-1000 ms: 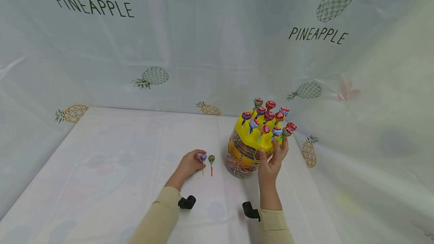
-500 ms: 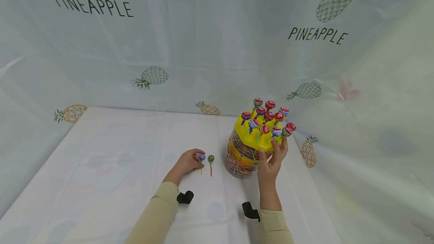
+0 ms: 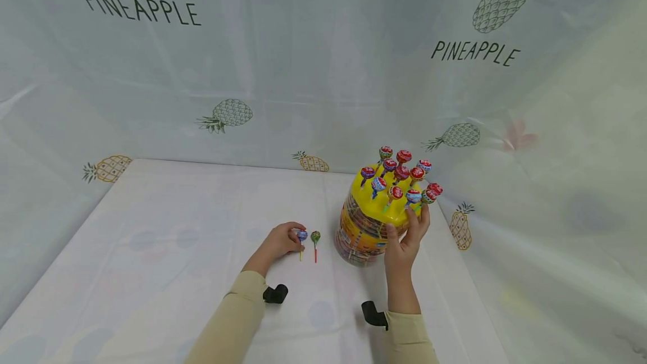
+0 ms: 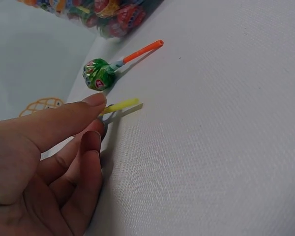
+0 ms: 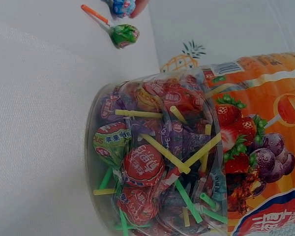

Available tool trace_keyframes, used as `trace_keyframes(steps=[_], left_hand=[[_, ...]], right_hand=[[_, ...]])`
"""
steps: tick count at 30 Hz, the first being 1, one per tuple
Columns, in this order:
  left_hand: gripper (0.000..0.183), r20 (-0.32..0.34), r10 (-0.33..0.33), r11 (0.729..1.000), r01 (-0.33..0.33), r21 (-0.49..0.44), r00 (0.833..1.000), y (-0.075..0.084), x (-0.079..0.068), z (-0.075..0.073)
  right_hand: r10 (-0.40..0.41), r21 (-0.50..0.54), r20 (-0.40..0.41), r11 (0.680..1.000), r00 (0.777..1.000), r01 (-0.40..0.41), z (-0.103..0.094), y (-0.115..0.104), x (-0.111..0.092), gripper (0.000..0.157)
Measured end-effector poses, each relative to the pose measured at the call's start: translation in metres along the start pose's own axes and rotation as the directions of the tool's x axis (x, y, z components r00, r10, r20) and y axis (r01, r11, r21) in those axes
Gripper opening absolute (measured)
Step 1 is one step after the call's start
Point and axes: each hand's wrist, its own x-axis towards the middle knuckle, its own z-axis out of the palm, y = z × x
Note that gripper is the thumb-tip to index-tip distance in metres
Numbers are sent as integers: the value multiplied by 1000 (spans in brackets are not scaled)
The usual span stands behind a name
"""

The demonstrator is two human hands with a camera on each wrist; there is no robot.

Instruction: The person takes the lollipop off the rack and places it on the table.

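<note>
In the head view my left hand (image 3: 284, 239) pinches a blue-wrapped lollipop (image 3: 302, 235) with a yellow stick, low over the white table. The left wrist view shows its yellow stick (image 4: 120, 105) beyond the thumb, while the candy is mostly hidden by the fingers. Just right of it lies a green-wrapped lollipop (image 3: 315, 236) with an orange-red stick. My right hand (image 3: 402, 246) rests against the side and rim of a large candy jar (image 3: 361, 229), its extended fingers touching the yellow lid (image 3: 376, 206) near the front lollipops. Several lollipops stand upright in the lid.
Through the clear base of the jar, more wrapped lollipops (image 5: 143, 162) with yellow and green sticks show in the right wrist view. The jar stands at the table's (image 3: 202, 212) right side, close to a pineapple-print curtain (image 3: 323, 72) behind and beside it.
My left hand has shifted slightly left with the blue lollipop in its fingers. The right hand, the jar and the green lollipop stay put.
</note>
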Motion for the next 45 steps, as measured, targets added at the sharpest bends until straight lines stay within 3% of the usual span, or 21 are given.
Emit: trace_keyframes(steps=[9, 17, 21, 27, 35, 45], left_hand=[[52, -41, 10, 998, -7, 61, 999, -1, 1, -9], [43, -56, 20, 995, -15, 101, 998, 18, 6, -22], [35, -43, 23, 987, -16, 159, 999, 19, 5, -20], [27, -21, 32, 990, -29, 139, 999, 19, 3, -15], [17, -43, 41, 989, -34, 146, 998, 16, 5, -10], [19, -41, 66, 989, -60, 133, 997, 6, 13, -8]], right_hand=[[-21, -12, -2, 1000, 1000, 21, -2, 2, 2, 40], [-21, -10, -2, 1000, 1000, 21, -2, 1, 1, 40], [-29, -14, 8, 999, 1000, 30, -1, 1, 1, 39], [-28, -27, 15, 999, 1000, 28, 0, -1, 0, 37], [-22, -21, 15, 1000, 1000, 22, 0, -1, -1, 38], [-41, -26, 15, 999, 999, 42, -1, -1, 1, 38]])
